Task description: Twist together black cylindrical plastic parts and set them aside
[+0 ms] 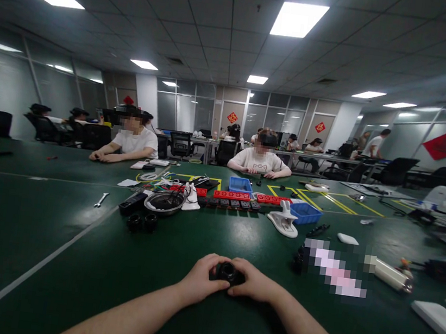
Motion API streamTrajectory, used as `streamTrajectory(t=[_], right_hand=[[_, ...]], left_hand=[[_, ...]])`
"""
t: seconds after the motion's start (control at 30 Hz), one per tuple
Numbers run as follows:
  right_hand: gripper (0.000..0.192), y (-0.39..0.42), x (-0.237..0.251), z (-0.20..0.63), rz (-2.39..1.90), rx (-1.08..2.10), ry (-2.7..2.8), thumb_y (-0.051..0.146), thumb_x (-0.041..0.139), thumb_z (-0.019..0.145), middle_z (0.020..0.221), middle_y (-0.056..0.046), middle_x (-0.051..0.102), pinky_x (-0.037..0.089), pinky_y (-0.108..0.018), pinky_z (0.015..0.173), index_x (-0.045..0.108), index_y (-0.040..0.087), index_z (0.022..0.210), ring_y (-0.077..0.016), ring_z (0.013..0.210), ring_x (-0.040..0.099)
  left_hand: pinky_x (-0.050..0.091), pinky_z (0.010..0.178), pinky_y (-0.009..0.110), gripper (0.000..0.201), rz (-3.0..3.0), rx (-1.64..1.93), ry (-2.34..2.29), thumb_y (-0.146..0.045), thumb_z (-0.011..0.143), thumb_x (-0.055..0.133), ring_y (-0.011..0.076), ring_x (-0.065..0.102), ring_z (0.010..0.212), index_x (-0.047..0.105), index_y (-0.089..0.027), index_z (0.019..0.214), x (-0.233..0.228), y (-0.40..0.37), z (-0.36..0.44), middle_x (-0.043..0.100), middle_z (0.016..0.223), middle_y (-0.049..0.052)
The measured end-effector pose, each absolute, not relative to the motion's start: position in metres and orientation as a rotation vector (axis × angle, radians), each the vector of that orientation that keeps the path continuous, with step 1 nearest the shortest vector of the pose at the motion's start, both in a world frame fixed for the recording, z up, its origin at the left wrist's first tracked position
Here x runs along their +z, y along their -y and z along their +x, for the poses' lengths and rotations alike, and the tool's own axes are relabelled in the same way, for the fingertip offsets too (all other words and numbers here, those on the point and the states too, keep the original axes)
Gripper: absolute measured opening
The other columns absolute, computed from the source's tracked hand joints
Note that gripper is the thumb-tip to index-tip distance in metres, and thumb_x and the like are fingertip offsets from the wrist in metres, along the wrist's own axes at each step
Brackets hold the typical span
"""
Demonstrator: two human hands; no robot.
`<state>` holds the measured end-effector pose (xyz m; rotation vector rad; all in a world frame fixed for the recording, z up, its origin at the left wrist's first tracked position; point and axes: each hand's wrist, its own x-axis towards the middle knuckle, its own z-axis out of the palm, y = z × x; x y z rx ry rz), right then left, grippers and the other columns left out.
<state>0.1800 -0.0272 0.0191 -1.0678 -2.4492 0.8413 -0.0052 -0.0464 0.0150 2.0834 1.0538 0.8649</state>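
Low over the table, near its front edge, my left hand (202, 282) and my right hand (254, 285) meet around a small black round part (228, 270) with a ring-shaped top and a dark centre. Fingers of both hands curl around its sides, thumbs toward me. Its exact kind is too small and dark to tell. Two similar black cylindrical parts (142, 222) stand farther off to the left, beside a round mesh-bottomed pan (164, 202).
On the green table (80, 285) lie a wrench (101, 199), a white clamp stand (284, 219), blue bins (305, 213), red trays (231, 195) and a metal cylinder (389, 274). A white flat box (438, 324) is at right. Two people sit across the table.
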Motion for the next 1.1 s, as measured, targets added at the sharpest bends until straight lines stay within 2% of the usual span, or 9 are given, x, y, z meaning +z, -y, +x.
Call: streamTrajectory(t=[0.23, 0.43, 0.5, 0.6, 0.7, 0.8, 0.93, 1.0, 1.1], right_hand=[[0.025, 0.024, 0.025, 0.189, -0.973, 1.123, 2.409, 0.024, 0.062, 0.064, 0.088, 0.000, 0.055, 0.036, -0.027, 0.076, 0.061, 0.017, 0.088, -0.0170, 0.084, 0.049], [0.026, 0.025, 0.018, 0.187, -1.057, 1.090, 2.332, 0.024, 0.066, 0.059, 0.076, 0.003, 0.053, 0.036, -0.022, 0.063, 0.058, 0.016, 0.082, -0.0137, 0.073, 0.048], [0.030, 0.026, 0.014, 0.184, -1.125, 0.966, 2.345, 0.029, 0.069, 0.055, 0.073, 0.003, 0.052, 0.034, -0.020, 0.058, 0.056, 0.015, 0.077, -0.0130, 0.069, 0.047], [0.038, 0.030, 0.008, 0.174, -1.315, 0.614, 2.363, 0.041, 0.070, 0.050, 0.071, 0.002, 0.051, 0.031, -0.020, 0.054, 0.052, 0.016, 0.072, -0.0128, 0.065, 0.045], [0.042, 0.035, 0.006, 0.162, -1.448, 0.278, 2.388, 0.053, 0.062, 0.055, 0.072, -0.001, 0.053, 0.031, -0.024, 0.059, 0.051, 0.017, 0.073, -0.0154, 0.067, 0.047], [0.047, 0.039, 0.008, 0.158, -1.476, 0.148, 2.411, 0.058, 0.058, 0.056, 0.078, -0.004, 0.054, 0.032, -0.029, 0.067, 0.052, 0.017, 0.078, -0.0198, 0.075, 0.048], [0.057, 0.036, 0.015, 0.168, -1.279, 0.441, 2.449, 0.053, 0.064, 0.053, 0.090, -0.004, 0.053, 0.035, -0.031, 0.072, 0.052, 0.019, 0.097, -0.0210, 0.083, 0.048], [0.051, 0.033, 0.018, 0.176, -1.149, 0.658, 2.456, 0.043, 0.066, 0.057, 0.093, -0.003, 0.053, 0.035, -0.031, 0.076, 0.053, 0.020, 0.100, -0.0205, 0.087, 0.047], [0.032, 0.028, 0.021, 0.184, -1.000, 0.940, 2.403, 0.033, 0.061, 0.065, 0.089, -0.001, 0.054, 0.036, -0.030, 0.077, 0.057, 0.018, 0.093, -0.0190, 0.086, 0.048]], left_hand=[[0.038, 0.067, 0.024, 0.042, 2.093, 0.840, -1.035, -0.027, 0.061, 0.065, 0.0149, 0.048, 0.076, 0.054, -0.022, 0.101, 0.017, 0.047, -0.005, 0.053, 0.090, 0.001], [0.036, 0.064, 0.023, 0.041, 2.109, 0.814, -1.083, -0.030, 0.059, 0.066, 0.0143, 0.046, 0.072, 0.055, -0.022, 0.097, 0.018, 0.048, -0.005, 0.050, 0.083, 0.000], [0.035, 0.061, 0.023, 0.041, 2.085, 0.816, -1.122, -0.031, 0.057, 0.067, 0.0137, 0.044, 0.070, 0.055, -0.020, 0.094, 0.017, 0.049, -0.004, 0.049, 0.082, 0.000], [0.034, 0.059, 0.022, 0.041, 2.020, 0.856, -1.214, -0.029, 0.054, 0.069, 0.0137, 0.044, 0.069, 0.053, -0.019, 0.090, 0.015, 0.052, -0.002, 0.049, 0.082, 0.000], [0.035, 0.062, 0.023, 0.037, 1.964, 0.919, -1.271, -0.024, 0.056, 0.067, 0.0149, 0.045, 0.073, 0.051, -0.018, 0.088, 0.014, 0.053, 0.000, 0.049, 0.085, 0.000], [0.036, 0.063, 0.024, 0.035, 1.960, 0.941, -1.270, -0.023, 0.057, 0.065, 0.0154, 0.045, 0.074, 0.051, -0.018, 0.089, 0.014, 0.051, 0.000, 0.049, 0.086, 0.001], [0.037, 0.064, 0.024, 0.035, 2.018, 0.915, -1.188, -0.024, 0.061, 0.064, 0.0148, 0.045, 0.073, 0.053, -0.019, 0.093, 0.015, 0.049, -0.002, 0.050, 0.087, 0.001], [0.037, 0.065, 0.024, 0.036, 2.038, 0.906, -1.141, -0.023, 0.062, 0.063, 0.0147, 0.045, 0.074, 0.053, -0.020, 0.095, 0.015, 0.049, -0.004, 0.050, 0.089, 0.002], [0.038, 0.065, 0.024, 0.039, 2.058, 0.883, -1.118, -0.023, 0.061, 0.064, 0.0145, 0.046, 0.074, 0.053, -0.020, 0.099, 0.016, 0.049, -0.005, 0.050, 0.090, 0.002]])
